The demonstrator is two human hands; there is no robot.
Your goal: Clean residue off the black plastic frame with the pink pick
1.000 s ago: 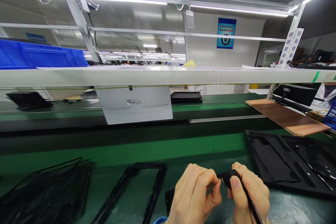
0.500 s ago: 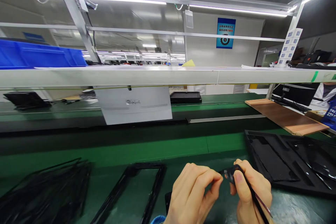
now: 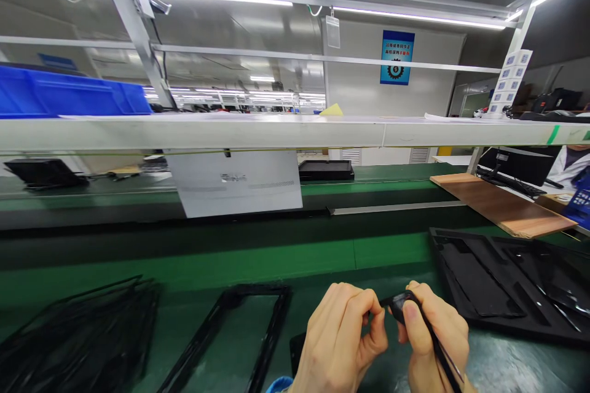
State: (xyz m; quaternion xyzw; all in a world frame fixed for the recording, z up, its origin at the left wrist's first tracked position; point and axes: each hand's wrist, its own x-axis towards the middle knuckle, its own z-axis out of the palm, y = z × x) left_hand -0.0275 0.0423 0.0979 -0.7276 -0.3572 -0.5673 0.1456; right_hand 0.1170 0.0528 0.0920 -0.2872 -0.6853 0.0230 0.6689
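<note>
One dark, shiny heap (image 3: 80,334) lies on the green surface (image 3: 216,258), far out at nine o'clock from the black piece (image 3: 399,307) I am handling. Nearer, also at nine o'clock, a slim black frame (image 3: 271,344) lies flat, the green showing through its opening. At ten o'clock, beyond it, a white sheet (image 3: 239,183) hangs below the shelf (image 3: 276,133). At eight o'clock a small dark thing (image 3: 297,353) peeks out beside my left hand (image 3: 343,338), which hides most of it.

That hand is at eight o'clock from the black piece, thumb and forefinger curled in close, so there is only a narrow gap inside the curl. My forefinger is right at the piece's thin left end; I can't tell whether I have that end gripped. The piece sits between my two hands, raised over the surface. My right hand (image 3: 437,338), at four o'clock from it, is closed, thumb pressing the piece against the bent fingers, and a dark strand (image 3: 442,363) trails down past them toward five o'clock.

Just past that hand, between two and three o'clock, lies a black tray (image 3: 520,328) holding glossy dark parts (image 3: 557,267).
</note>
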